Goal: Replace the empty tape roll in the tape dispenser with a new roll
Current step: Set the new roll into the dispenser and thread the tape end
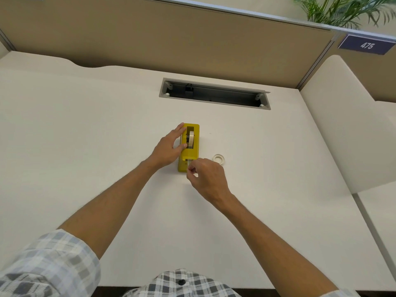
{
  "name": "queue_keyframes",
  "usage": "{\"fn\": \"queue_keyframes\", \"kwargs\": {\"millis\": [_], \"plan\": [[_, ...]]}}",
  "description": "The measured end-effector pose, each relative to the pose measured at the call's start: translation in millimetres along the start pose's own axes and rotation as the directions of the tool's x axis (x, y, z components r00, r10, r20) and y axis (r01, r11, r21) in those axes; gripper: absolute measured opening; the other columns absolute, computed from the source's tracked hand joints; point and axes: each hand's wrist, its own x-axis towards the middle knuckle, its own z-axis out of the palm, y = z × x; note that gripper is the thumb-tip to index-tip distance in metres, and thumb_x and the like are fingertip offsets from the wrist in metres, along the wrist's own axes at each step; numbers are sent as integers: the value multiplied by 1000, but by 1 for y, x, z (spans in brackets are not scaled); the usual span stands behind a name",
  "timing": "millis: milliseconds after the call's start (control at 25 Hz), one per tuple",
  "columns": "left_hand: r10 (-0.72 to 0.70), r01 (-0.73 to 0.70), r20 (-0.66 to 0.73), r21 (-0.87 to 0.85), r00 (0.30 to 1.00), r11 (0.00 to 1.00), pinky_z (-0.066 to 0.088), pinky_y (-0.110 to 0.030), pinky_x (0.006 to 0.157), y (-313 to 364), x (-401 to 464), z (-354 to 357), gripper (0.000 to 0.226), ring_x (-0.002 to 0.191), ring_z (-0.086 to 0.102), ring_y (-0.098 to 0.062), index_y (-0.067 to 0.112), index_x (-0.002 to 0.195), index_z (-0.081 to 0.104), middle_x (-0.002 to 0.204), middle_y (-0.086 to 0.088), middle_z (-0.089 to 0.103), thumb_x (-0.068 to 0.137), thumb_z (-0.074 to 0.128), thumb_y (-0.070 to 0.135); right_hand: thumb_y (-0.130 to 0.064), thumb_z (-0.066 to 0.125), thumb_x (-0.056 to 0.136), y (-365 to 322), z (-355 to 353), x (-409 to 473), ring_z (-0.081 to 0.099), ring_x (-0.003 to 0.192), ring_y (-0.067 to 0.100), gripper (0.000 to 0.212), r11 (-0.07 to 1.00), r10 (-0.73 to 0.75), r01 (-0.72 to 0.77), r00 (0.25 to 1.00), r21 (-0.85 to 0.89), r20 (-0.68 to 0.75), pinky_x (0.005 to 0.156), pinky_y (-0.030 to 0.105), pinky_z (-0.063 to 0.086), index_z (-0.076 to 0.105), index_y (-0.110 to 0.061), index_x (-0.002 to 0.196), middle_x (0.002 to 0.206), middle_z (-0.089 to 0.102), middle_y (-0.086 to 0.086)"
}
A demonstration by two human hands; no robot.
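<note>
A yellow tape dispenser (194, 155) stands on the white desk (85, 146), its cutter end toward me. A pale tape roll (191, 139) sits upright in its well. My left hand (169, 150) rests against the dispenser's left side, fingers laid along its edge and holding it. My right hand (206, 177) is at the cutter end, thumb and forefinger pinched on the tape end (189, 163) that runs from the roll. A small whitish ring, an empty tape core (218, 157), lies flat on the desk just right of the dispenser.
An open grey cable slot (214, 94) is set into the desk behind the dispenser. A tan partition wall (171, 35) closes off the back. A white divider (347, 125) borders the right side. A plant (342, 9) stands beyond the partition.
</note>
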Motion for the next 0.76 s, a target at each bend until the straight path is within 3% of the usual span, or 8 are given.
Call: {"fn": "queue_keyframes", "kwargs": {"millis": [400,560,760], "plan": [[-10,10,-8,45,1000,999,26,-45,116,-2,1,2,62,147,23,-19,30,150,25,160,12,18,95,54,31,-19,62,87,3,16,-1,63,65,23,12,996,5,-7,1000,-90,-30,54,39,55,67,-11,79,75,70,3],[9,1,-153,62,988,998,31,-44,113,-3,-11,8,53,142,32,-20,26,143,41,155,3,35,93,56,35,-17,64,88,6,24,0,63,64,25,12,996,4,-9,998,-89,-55,52,37,54,69,-10,80,76,70,6],[104,-111,-259,-12,960,994,42,-41,108,-8,-33,16,31,130,48,-19,19,122,62,140,0,53,91,61,22,-16,66,88,11,35,0,61,63,22,11,994,3,-13,995,-109,-97,49,36,53,70,-11,79,74,69,4]]}}
